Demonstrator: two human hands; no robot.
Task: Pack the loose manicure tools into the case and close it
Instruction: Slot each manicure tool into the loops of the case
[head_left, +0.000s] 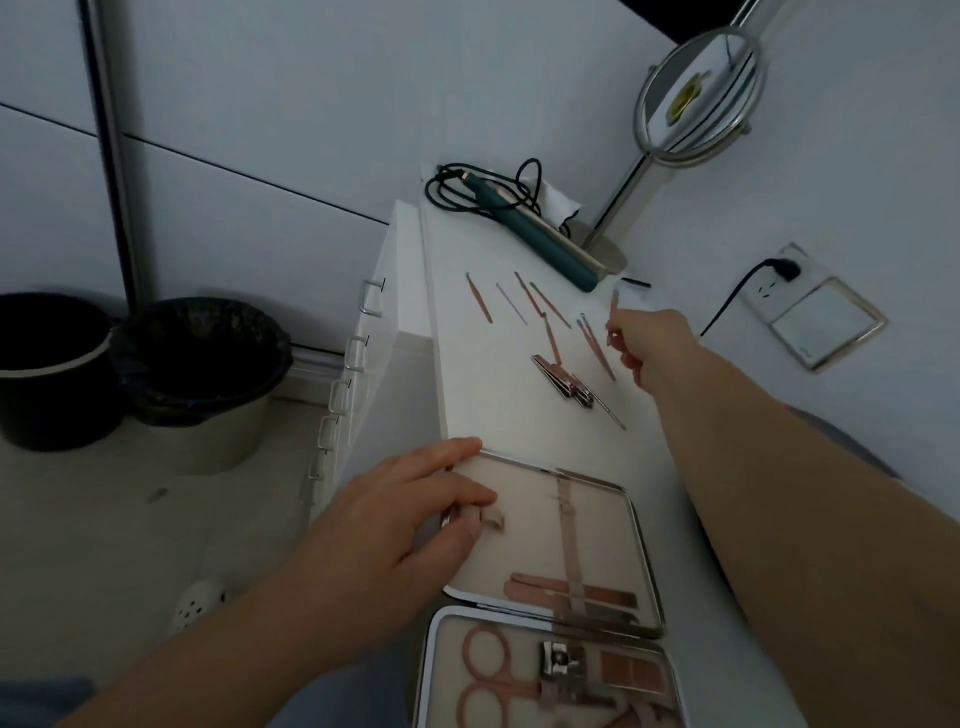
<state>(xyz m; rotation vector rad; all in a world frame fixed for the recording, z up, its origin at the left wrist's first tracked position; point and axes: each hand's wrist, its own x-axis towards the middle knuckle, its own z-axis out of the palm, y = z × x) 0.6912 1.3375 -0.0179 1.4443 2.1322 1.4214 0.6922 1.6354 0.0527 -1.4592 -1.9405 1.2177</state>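
- Case (550, 525) open flat at near end of the white tabletop (498, 405), two halves side by side along the table: far half with an elastic strap and a few flat pink tools already under it, near half with pink scissors (485, 670) and a clipper already seated.
- Left hand (415, 514) resting on the left edge of the far half, fingers spread and fairly straight, fingertips pressing near a small loop; holding nothing, seemingly steadying the case.
- Right hand (644, 340) stretched far forward, well beyond the case, fingers curled and pinching a thin pink tool (613, 312) that stands tilted upward from the fingertips.
- Loose tools (540, 312) scattered on the table between the case and the green device (530, 228) at the far end: several thin pink and silver sticks, plus silver nail clippers (563, 379) nearer to the case.
- Long axes of most sticks running roughly away from the person, slightly slanted, so about across the strap of the far half.
- Key relation: all remaining tools ahead of the case and to its right side, much nearer to the right hand than to the left; left hand already at the case.
- Likely next: bringing the pinched tool back toward the body and sliding it under the strap, probably after turning it to lie like the tools already there.
- Packing judged as only partly done; closing not yet possible.
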